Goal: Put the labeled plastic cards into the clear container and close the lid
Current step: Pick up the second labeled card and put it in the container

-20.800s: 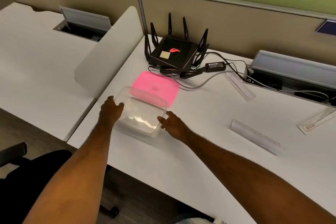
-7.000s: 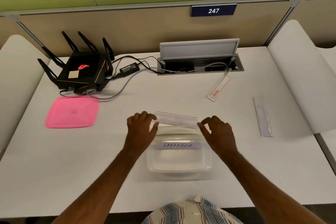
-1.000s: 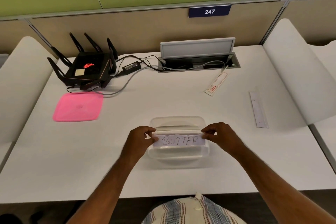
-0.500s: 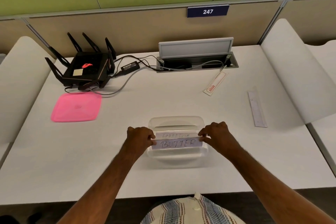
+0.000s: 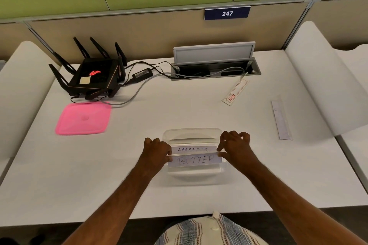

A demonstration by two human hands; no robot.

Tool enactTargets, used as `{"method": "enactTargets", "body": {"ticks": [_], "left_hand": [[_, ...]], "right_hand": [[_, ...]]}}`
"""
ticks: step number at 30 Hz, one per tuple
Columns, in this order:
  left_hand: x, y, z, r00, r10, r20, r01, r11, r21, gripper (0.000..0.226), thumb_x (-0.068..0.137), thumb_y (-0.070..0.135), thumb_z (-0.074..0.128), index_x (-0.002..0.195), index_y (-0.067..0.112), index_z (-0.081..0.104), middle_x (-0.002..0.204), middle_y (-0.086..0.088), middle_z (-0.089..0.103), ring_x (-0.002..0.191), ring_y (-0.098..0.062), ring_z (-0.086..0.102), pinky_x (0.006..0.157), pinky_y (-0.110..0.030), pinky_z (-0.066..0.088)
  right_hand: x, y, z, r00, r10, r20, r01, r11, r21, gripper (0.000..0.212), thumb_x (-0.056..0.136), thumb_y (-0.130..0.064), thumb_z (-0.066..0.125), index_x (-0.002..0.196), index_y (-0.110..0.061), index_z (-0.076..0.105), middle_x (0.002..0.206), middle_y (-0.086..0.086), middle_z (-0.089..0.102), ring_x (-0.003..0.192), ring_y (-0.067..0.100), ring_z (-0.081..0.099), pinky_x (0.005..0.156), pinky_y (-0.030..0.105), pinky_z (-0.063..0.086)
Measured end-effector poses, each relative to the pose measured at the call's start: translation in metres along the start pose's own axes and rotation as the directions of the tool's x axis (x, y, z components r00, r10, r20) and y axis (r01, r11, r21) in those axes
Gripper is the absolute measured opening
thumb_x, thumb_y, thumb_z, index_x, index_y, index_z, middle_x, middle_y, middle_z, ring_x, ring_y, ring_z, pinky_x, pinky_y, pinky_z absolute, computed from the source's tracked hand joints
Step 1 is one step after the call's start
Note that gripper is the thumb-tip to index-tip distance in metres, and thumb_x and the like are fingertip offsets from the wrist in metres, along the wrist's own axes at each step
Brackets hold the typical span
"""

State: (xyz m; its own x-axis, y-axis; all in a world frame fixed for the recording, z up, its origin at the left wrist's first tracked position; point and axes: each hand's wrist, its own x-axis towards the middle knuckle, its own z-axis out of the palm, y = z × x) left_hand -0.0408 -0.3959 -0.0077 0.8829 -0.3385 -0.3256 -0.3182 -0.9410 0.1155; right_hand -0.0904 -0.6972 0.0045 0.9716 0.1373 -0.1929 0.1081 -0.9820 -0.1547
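a person is sitting at a white worktop (image 5: 123, 175), pinching a card marked "butter" (image 5: 194, 160) by its ends, left hand (image 5: 157, 150) gripping one end and right hand (image 5: 235, 146) gripping the other. the card is lying across the open clear container (image 5: 194, 174), just in front of a card marked "labrador" (image 5: 192, 149) inside it. the pink lid (image 5: 83, 118) is lying well apart at the left, near a black router (image 5: 92, 74). two more cards (image 5: 281, 118) are lying at the right.
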Motion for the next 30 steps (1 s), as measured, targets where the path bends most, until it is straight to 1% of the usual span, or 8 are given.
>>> {"method": "enactTargets", "body": {"ticks": [4, 8, 11, 14, 18, 22, 25, 30], "left_hand": [[0.003, 0.001, 0.007, 1.0, 0.02, 0.016, -0.021, 0.999, 0.042, 0.022, 0.091, 0.044, 0.071, 0.106, 0.028, 0.074, 0.106, 0.005, 0.072, 0.107, -0.022, 0.053, 0.093, -0.034, 0.03], [0.002, 0.005, 0.012, 1.0, 0.024, -0.003, -0.024, 0.996, 0.084, 0.019, 0.092, 0.033, 0.072, 0.109, 0.024, 0.075, 0.106, -0.001, 0.066, 0.101, -0.026, 0.043, 0.083, -0.03, 0.035], [0.003, 0.009, 0.013, 0.999, 0.032, -0.002, -0.032, 0.992, 0.124, 0.017, 0.093, 0.025, 0.07, 0.109, 0.02, 0.074, 0.106, -0.004, 0.063, 0.104, -0.028, 0.04, 0.079, -0.029, 0.034], [0.004, 0.013, 0.012, 0.996, 0.086, 0.002, -0.085, 0.977, 0.196, 0.017, 0.095, 0.024, 0.067, 0.11, 0.017, 0.074, 0.108, -0.003, 0.067, 0.107, -0.028, 0.046, 0.08, -0.031, 0.029], [0.005, 0.016, 0.016, 0.988, 0.145, 0.058, -0.155, 0.943, 0.294, 0.019, 0.097, 0.026, 0.065, 0.111, 0.018, 0.073, 0.111, -0.002, 0.071, 0.112, -0.026, 0.054, 0.092, -0.039, 0.029], [0.006, 0.015, 0.019, 0.986, 0.155, 0.053, -0.164, 0.941, 0.297, 0.021, 0.096, 0.027, 0.065, 0.114, 0.018, 0.072, 0.111, -0.002, 0.071, 0.111, -0.026, 0.055, 0.09, -0.039, 0.028], [0.007, 0.013, 0.02, 0.986, 0.162, 0.043, -0.167, 0.944, 0.284, 0.021, 0.096, 0.027, 0.066, 0.114, 0.018, 0.072, 0.111, -0.003, 0.071, 0.11, -0.026, 0.055, 0.09, -0.04, 0.027], [0.01, 0.01, 0.021, 0.989, 0.143, 0.039, -0.148, 0.959, 0.242, 0.02, 0.095, 0.024, 0.066, 0.113, 0.017, 0.072, 0.11, -0.001, 0.069, 0.11, -0.026, 0.052, 0.088, -0.037, 0.029]], "right_hand": [[0.003, -0.009, 0.0, 0.999, -0.017, 0.037, 0.021, 0.994, -0.107, 0.011, 0.08, -0.032, 0.082, 0.09, -0.029, 0.078, 0.099, -0.004, 0.061, 0.096, 0.023, 0.058, 0.085, 0.042, 0.034], [0.004, -0.015, 0.004, 0.996, -0.047, 0.081, 0.061, 0.982, -0.179, 0.011, 0.08, -0.03, 0.082, 0.09, -0.027, 0.078, 0.101, -0.002, 0.06, 0.097, 0.024, 0.057, 0.083, 0.041, 0.033], [0.003, -0.016, 0.004, 0.993, -0.042, 0.108, 0.067, 0.967, -0.247, 0.02, 0.062, -0.03, 0.094, 0.071, -0.026, 0.076, 0.085, -0.002, 0.06, 0.081, 0.023, 0.059, 0.072, 0.039, 0.037], [0.002, -0.017, 0.005, 0.994, -0.052, 0.092, 0.077, 0.954, -0.291, 0.031, 0.047, -0.027, 0.099, 0.056, -0.024, 0.069, 0.074, -0.001, 0.056, 0.069, 0.023, 0.056, 0.064, 0.038, 0.035], [0.005, -0.02, 0.005, 0.99, -0.048, 0.133, 0.091, 0.935, -0.343, 0.026, 0.055, -0.024, 0.095, 0.059, -0.022, 0.069, 0.079, 0.001, 0.057, 0.074, 0.025, 0.056, 0.065, 0.039, 0.034], [0.007, -0.021, 0.007, 0.986, -0.043, 0.161, 0.105, 0.91, -0.402, 0.018, 0.063, -0.017, 0.087, 0.066, -0.022, 0.07, 0.085, 0.0, 0.056, 0.079, 0.024, 0.053, 0.068, 0.039, 0.025], [0.007, -0.021, 0.009, 0.985, -0.041, 0.17, 0.108, 0.906, -0.41, 0.016, 0.065, -0.016, 0.085, 0.068, -0.021, 0.071, 0.087, 0.001, 0.055, 0.081, 0.025, 0.052, 0.069, 0.039, 0.023], [0.006, -0.023, 0.011, 0.981, -0.033, 0.193, 0.109, 0.91, -0.4, 0.013, 0.073, -0.017, 0.081, 0.082, -0.021, 0.072, 0.104, 0.001, 0.056, 0.096, 0.028, 0.05, 0.08, 0.043, 0.032]]}}
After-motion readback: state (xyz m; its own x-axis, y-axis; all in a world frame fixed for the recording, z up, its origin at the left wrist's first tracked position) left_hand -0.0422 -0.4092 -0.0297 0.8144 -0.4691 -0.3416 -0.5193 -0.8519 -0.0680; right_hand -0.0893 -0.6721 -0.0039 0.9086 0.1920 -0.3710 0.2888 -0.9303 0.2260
